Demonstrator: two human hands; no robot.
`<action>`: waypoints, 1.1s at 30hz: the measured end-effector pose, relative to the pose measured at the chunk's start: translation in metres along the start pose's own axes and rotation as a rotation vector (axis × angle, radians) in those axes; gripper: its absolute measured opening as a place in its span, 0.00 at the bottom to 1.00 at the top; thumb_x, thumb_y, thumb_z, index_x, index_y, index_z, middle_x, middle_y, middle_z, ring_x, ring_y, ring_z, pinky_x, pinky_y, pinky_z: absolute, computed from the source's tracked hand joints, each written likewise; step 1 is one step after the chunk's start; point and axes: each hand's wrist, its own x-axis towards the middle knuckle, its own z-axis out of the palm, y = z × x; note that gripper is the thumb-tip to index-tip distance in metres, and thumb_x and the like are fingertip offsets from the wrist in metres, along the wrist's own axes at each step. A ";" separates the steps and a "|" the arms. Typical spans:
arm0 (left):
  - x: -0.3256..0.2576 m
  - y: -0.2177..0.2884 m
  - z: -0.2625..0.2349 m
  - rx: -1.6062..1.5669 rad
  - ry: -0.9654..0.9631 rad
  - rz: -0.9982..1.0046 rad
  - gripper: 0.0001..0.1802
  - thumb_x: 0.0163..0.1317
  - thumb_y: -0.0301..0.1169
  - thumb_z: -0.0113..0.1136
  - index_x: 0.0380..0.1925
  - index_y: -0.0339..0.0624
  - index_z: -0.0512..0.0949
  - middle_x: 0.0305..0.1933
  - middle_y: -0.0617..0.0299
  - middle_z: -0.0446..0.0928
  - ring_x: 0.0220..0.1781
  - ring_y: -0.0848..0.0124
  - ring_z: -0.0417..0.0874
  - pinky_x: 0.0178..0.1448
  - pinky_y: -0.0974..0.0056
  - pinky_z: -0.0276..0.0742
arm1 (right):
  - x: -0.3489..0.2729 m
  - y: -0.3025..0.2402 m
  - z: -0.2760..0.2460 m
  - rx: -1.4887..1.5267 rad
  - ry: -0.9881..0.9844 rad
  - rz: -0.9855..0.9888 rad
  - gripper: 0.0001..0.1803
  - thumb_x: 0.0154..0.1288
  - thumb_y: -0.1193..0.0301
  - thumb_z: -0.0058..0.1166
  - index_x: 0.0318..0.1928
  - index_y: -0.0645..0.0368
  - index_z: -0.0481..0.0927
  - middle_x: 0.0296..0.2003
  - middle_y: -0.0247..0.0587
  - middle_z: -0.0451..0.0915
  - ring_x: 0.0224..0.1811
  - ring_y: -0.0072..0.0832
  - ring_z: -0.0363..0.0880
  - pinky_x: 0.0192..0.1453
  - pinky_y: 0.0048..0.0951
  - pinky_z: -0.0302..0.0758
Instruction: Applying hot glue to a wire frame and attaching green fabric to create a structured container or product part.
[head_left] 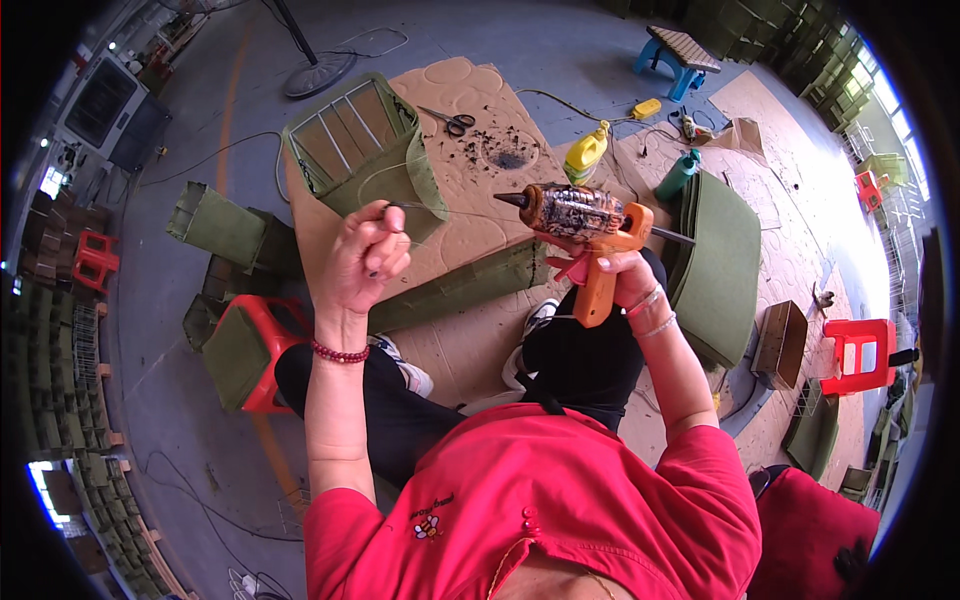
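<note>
At the far left a red plastic stool [96, 260] stands on the grey floor. Nearer, a second red plastic stool [268, 345] has a flat olive-green panel [237, 358] leaning against it. An olive-green fabric box with a metal wire frame [350, 165] lies on a brown cardboard sheet [475, 235].

The person's left hand [372, 258] is raised in front of that box, above a beaded dark-red bracelet [341, 354]. Its fingers are curled in, with a small dark bit at the fingertips; whether they pinch it cannot be told. A thin strand runs from there toward the nozzle on the right.

Beyond lie black-handled scissors [458, 124] and dark crumbs [508, 158], then a yellow plastic bottle [587, 155].

The orange glue gun with a dark, mottled barrel [580, 212] is in the air to the right of the left hand, clear of it, its tapered nozzle aimed left. The right hand [630, 278] is wrapped around its handle; the barrel sits above and left of this hand, and a dark rod [672, 236] juts out behind.

Farther right are a teal bottle [678, 174] and stacked olive-green panels [718, 265].
</note>
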 end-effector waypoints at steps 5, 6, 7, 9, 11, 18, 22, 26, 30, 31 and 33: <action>-0.020 0.051 -0.013 -0.342 -0.019 0.241 0.05 0.71 0.25 0.50 0.37 0.34 0.72 0.14 0.68 0.64 0.13 0.80 0.56 0.18 0.71 0.55 | -0.019 -0.036 -0.040 -0.229 0.083 -0.043 0.36 0.49 0.80 0.62 0.62 0.64 0.70 0.55 0.48 0.78 0.60 0.49 0.76 0.68 0.52 0.71; -0.028 0.067 -0.010 -0.245 -0.014 0.256 0.05 0.72 0.25 0.50 0.36 0.35 0.72 0.13 0.67 0.63 0.12 0.80 0.57 0.17 0.72 0.55 | -0.021 -0.044 -0.049 -0.260 0.120 -0.079 0.40 0.48 0.79 0.61 0.66 0.62 0.66 0.60 0.49 0.74 0.65 0.51 0.71 0.70 0.52 0.70; -0.037 0.080 -0.006 -0.150 -0.013 0.270 0.05 0.72 0.25 0.50 0.35 0.36 0.72 0.12 0.66 0.63 0.11 0.80 0.57 0.16 0.72 0.55 | -0.025 -0.053 -0.060 -0.295 0.160 -0.118 0.44 0.47 0.78 0.61 0.69 0.60 0.62 0.65 0.49 0.70 0.70 0.53 0.66 0.71 0.52 0.68; -0.065 0.107 -0.007 0.015 -0.179 0.248 0.06 0.73 0.24 0.46 0.35 0.33 0.69 0.12 0.63 0.64 0.11 0.77 0.62 0.15 0.71 0.56 | -0.033 -0.065 -0.076 -0.269 0.217 -0.176 0.41 0.54 0.74 0.60 0.69 0.61 0.61 0.67 0.50 0.67 0.75 0.50 0.59 0.73 0.50 0.65; -0.094 0.134 -0.001 0.027 -0.041 0.257 0.02 0.69 0.21 0.53 0.36 0.34 0.71 0.13 0.65 0.64 0.11 0.80 0.62 0.15 0.72 0.55 | -0.042 -0.080 -0.092 -0.215 0.224 -0.207 0.34 0.57 0.72 0.59 0.65 0.62 0.66 0.69 0.51 0.66 0.76 0.46 0.57 0.74 0.51 0.63; -0.325 0.267 -0.015 0.702 0.663 0.487 0.09 0.68 0.23 0.57 0.46 0.34 0.73 0.24 0.66 0.69 0.22 0.80 0.68 0.22 0.73 0.59 | -0.021 -0.070 -0.087 -0.124 0.233 -0.283 0.22 0.60 0.72 0.58 0.55 0.62 0.72 0.68 0.52 0.66 0.72 0.46 0.64 0.76 0.53 0.61; -0.456 0.192 0.005 0.633 1.440 0.860 0.13 0.66 0.31 0.62 0.46 0.35 0.76 0.26 0.65 0.71 0.28 0.77 0.73 0.31 0.70 0.71 | -0.005 -0.058 -0.082 -0.088 0.221 -0.219 0.23 0.60 0.74 0.57 0.56 0.63 0.70 0.65 0.53 0.69 0.70 0.46 0.67 0.75 0.50 0.64; -0.639 0.061 0.014 0.777 1.918 -0.057 0.14 0.63 0.34 0.64 0.43 0.35 0.77 0.26 0.62 0.73 0.30 0.73 0.75 0.35 0.66 0.73 | 0.019 -0.051 -0.080 -0.059 0.193 -0.150 0.22 0.62 0.75 0.56 0.56 0.63 0.70 0.64 0.53 0.70 0.69 0.46 0.68 0.74 0.48 0.65; -0.757 -0.043 0.036 0.754 2.137 -1.125 0.16 0.60 0.37 0.66 0.40 0.34 0.79 0.27 0.59 0.75 0.33 0.70 0.77 0.39 0.62 0.75 | 0.050 -0.042 -0.077 -0.057 0.181 -0.091 0.20 0.64 0.75 0.56 0.56 0.65 0.71 0.62 0.52 0.73 0.67 0.45 0.71 0.72 0.47 0.68; -0.767 -0.054 0.030 0.711 2.142 -1.404 0.17 0.59 0.37 0.67 0.39 0.34 0.79 0.27 0.58 0.75 0.34 0.69 0.78 0.40 0.61 0.76 | 0.060 -0.038 -0.073 -0.064 0.160 -0.093 0.21 0.64 0.76 0.56 0.56 0.65 0.71 0.62 0.51 0.73 0.66 0.44 0.73 0.72 0.47 0.68; -0.779 -0.038 -0.001 1.887 1.626 -1.715 0.19 0.54 0.41 0.70 0.23 0.33 0.80 0.28 0.50 0.80 0.36 0.60 0.81 0.43 0.53 0.77 | 0.075 -0.027 -0.067 -0.038 0.167 -0.085 0.23 0.64 0.76 0.56 0.59 0.65 0.70 0.60 0.51 0.74 0.64 0.43 0.74 0.71 0.46 0.70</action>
